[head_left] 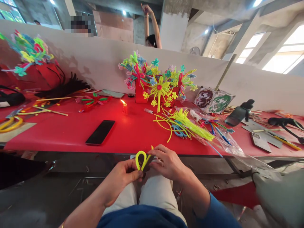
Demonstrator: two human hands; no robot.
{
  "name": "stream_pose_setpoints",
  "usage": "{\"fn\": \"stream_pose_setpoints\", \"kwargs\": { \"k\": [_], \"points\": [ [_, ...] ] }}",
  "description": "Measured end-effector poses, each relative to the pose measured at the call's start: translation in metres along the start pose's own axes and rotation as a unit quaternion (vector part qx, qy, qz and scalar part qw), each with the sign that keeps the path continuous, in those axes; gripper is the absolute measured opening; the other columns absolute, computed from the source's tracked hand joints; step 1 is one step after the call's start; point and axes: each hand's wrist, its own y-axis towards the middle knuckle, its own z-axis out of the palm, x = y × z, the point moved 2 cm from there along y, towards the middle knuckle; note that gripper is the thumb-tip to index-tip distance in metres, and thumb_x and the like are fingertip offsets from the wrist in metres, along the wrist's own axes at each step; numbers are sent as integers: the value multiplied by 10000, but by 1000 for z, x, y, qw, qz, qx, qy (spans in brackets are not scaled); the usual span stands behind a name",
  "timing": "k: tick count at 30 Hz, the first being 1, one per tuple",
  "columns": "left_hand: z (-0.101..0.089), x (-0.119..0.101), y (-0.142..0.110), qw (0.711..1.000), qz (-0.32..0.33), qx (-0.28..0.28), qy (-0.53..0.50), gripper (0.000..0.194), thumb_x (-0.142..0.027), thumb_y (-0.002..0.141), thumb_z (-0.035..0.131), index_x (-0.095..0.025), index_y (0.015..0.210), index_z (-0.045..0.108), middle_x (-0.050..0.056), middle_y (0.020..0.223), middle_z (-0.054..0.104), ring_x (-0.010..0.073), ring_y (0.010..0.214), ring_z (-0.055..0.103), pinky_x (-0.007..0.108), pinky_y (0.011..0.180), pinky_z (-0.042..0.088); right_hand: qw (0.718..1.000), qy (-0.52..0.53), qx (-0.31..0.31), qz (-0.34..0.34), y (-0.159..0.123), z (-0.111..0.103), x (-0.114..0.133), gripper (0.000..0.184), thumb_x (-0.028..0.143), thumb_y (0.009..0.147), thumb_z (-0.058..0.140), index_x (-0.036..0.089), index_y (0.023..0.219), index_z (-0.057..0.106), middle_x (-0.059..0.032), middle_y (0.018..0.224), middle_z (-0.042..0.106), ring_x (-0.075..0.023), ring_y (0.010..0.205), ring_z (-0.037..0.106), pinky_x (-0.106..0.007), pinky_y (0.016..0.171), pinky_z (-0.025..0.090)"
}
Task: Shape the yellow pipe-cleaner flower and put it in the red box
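Note:
Above my lap, just off the table's front edge, my left hand (128, 171) pinches a yellow pipe cleaner (137, 158) at the base of a loop bent into it. My right hand (165, 161) is closed on the same pipe cleaner, near its free end, which sticks up past the fingertips. Beyond the hands a bundle of yellow pipe cleaners (190, 125) lies on the table, partly over blue-handled scissors (178, 130). A lit red candle (124, 108) stands farther back.
On the red table (133, 133) lie a black phone (100, 132), a dark bottle (238, 114) and a grey phone (260, 142). Pipe-cleaner flowers (159, 87) fill a red box (141, 91) against the white partition (99, 63). Clear plastic (244, 155) hangs over the front edge.

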Motion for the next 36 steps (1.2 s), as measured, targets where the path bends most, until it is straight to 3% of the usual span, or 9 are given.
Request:
{"fn": "stream_pose_setpoints", "kwargs": {
  "k": [5,11,16,19,23,27,32,36],
  "points": [
    [2,0,-2,1000,11,11,2,74,-230,646,659,-161,637,634,-19,584,567,123,607,483,256,633,378,997,-63,30,24,1,1,-3,198,204,829,502,198,966,646,-62,877,608,-153,808,571,-236,688,443],
    [3,3,0,1000,-6,-13,13,88,-233,617,668,-167,615,611,-27,592,572,121,589,494,240,600,377,992,106,-13,66,7,6,-4,171,118,773,521,155,837,675,-44,777,636,-126,722,582,-218,656,436],
    [0,11,8,999,-20,-20,19,77,-246,642,638,-173,667,632,-20,618,598,130,601,503,240,605,370,925,317,-59,203,10,26,-9,120,177,718,541,161,775,645,28,593,589,-87,518,525,-198,515,427],
    [-1,15,11,999,-23,-11,37,64,-239,649,629,-176,652,642,-22,604,593,136,609,500,241,617,362,882,400,-70,238,12,37,-10,96,205,684,553,166,746,615,39,573,565,-83,493,517,-205,497,440],
    [-2,13,11,999,-15,12,34,126,-219,662,611,-192,767,676,-9,678,631,164,699,536,255,697,370,840,481,-66,242,16,45,-7,78,220,656,556,172,711,583,51,551,538,-76,472,507,-207,496,448],
    [-3,11,9,997,-19,45,58,162,-226,658,610,-185,797,681,16,769,652,203,836,540,273,773,352,840,486,-66,232,18,49,-5,76,176,634,537,173,696,581,48,574,552,-78,501,511,-205,519,444],
    [-1,12,7,995,-35,73,59,58,-207,656,588,-169,642,630,-16,618,580,140,607,465,246,611,333,847,492,-57,196,16,50,-3,97,136,631,519,176,699,575,52,575,534,-80,534,500,-190,526,413],
    [2,15,7,996,-30,80,25,75,-166,666,552,-175,613,605,-24,575,555,130,576,450,242,580,335,819,537,-67,188,14,50,2,82,199,643,575,183,720,551,39,650,550,-84,581,505,-200,571,428]
  ]
}}
